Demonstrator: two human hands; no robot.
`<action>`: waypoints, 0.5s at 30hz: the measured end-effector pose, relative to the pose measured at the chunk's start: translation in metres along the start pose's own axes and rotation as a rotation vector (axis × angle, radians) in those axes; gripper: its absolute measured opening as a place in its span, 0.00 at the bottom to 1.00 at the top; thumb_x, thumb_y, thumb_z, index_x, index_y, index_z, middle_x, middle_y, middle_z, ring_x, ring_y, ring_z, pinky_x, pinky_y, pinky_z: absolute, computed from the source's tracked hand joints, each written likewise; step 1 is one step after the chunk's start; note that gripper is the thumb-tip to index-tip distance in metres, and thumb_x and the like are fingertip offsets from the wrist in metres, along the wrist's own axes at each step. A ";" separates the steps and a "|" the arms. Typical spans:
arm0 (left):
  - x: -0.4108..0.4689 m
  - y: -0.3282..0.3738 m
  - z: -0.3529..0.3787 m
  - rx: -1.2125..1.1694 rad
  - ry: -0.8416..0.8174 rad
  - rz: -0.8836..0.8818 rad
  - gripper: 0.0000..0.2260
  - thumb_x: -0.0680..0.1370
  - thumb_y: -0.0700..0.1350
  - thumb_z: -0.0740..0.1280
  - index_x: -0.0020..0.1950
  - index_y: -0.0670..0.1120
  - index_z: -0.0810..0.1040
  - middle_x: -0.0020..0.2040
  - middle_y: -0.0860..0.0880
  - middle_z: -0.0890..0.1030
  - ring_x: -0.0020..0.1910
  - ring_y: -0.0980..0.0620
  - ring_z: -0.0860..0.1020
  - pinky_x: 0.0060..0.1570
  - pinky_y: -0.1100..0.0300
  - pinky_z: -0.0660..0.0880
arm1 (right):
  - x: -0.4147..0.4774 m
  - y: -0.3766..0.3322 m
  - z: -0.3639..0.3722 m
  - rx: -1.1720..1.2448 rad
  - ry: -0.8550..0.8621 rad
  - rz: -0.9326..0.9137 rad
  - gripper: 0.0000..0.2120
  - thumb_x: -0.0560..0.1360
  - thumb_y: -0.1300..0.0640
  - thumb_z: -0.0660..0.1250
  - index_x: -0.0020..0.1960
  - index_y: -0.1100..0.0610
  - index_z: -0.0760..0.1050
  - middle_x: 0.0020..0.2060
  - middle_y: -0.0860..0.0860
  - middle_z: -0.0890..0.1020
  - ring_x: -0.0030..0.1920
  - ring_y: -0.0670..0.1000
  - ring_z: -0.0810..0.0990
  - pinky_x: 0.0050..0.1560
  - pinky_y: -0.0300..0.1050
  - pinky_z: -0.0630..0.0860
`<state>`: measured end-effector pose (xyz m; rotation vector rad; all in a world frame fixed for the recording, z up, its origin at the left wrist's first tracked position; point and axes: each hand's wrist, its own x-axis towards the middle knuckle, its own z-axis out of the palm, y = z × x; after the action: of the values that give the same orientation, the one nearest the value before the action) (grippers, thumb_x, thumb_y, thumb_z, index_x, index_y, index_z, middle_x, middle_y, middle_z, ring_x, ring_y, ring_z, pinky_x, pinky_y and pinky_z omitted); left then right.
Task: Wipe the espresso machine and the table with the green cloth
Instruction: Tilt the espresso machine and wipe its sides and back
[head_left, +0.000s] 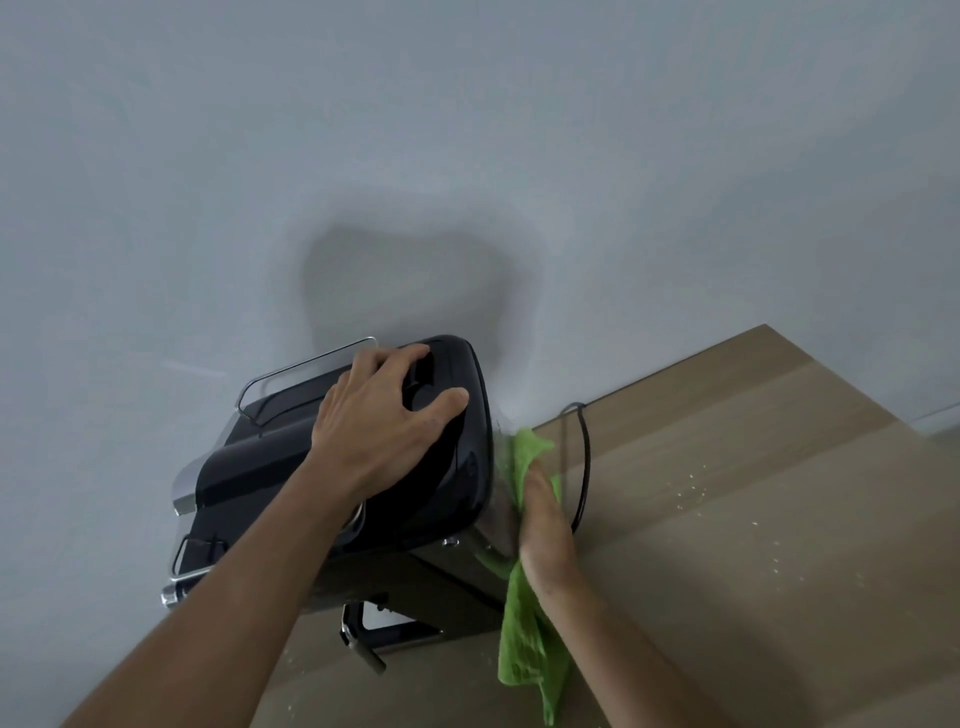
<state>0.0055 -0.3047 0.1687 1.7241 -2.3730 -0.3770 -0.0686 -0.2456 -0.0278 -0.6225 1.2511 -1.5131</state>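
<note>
A black and chrome espresso machine (457, 467) stands on the wooden table (753, 519) against a pale wall. My left hand (384, 431) lies spread on the machine's glossy black top, fingers curled over its far edge. My right hand (545, 525) presses the green cloth (524, 639) flat against the machine's shiny right side panel. Part of the cloth sticks up above my fingers, and the rest hangs down below my wrist. The panel behind the cloth is mostly hidden.
A black power cord (584, 467) loops on the table just right of the machine, close to my right hand. Pale crumbs (691, 488) are scattered over the table to the right. The portafilter handle (363, 649) juts out low at the machine's front.
</note>
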 end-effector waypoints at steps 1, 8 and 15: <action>0.000 0.000 0.000 0.002 0.000 0.000 0.33 0.66 0.69 0.57 0.70 0.60 0.65 0.66 0.54 0.66 0.66 0.49 0.67 0.67 0.46 0.63 | 0.005 0.009 -0.004 0.067 0.011 0.142 0.36 0.70 0.31 0.49 0.70 0.50 0.69 0.68 0.52 0.73 0.69 0.51 0.70 0.72 0.56 0.64; -0.002 0.000 0.000 0.007 -0.004 0.002 0.34 0.66 0.68 0.58 0.70 0.60 0.64 0.66 0.55 0.65 0.66 0.50 0.66 0.67 0.47 0.64 | 0.062 0.021 -0.019 0.029 -0.029 0.509 0.31 0.74 0.35 0.51 0.57 0.55 0.80 0.52 0.60 0.83 0.55 0.59 0.80 0.63 0.56 0.73; 0.003 0.001 -0.001 -0.002 0.007 -0.013 0.33 0.65 0.69 0.58 0.70 0.60 0.65 0.65 0.56 0.65 0.66 0.52 0.67 0.67 0.48 0.64 | 0.062 0.027 -0.021 0.061 -0.038 0.430 0.40 0.64 0.24 0.55 0.67 0.46 0.73 0.65 0.53 0.76 0.65 0.56 0.74 0.69 0.59 0.66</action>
<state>0.0036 -0.3071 0.1701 1.7377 -2.3565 -0.3747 -0.0973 -0.2927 -0.0729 -0.3136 1.2129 -1.1690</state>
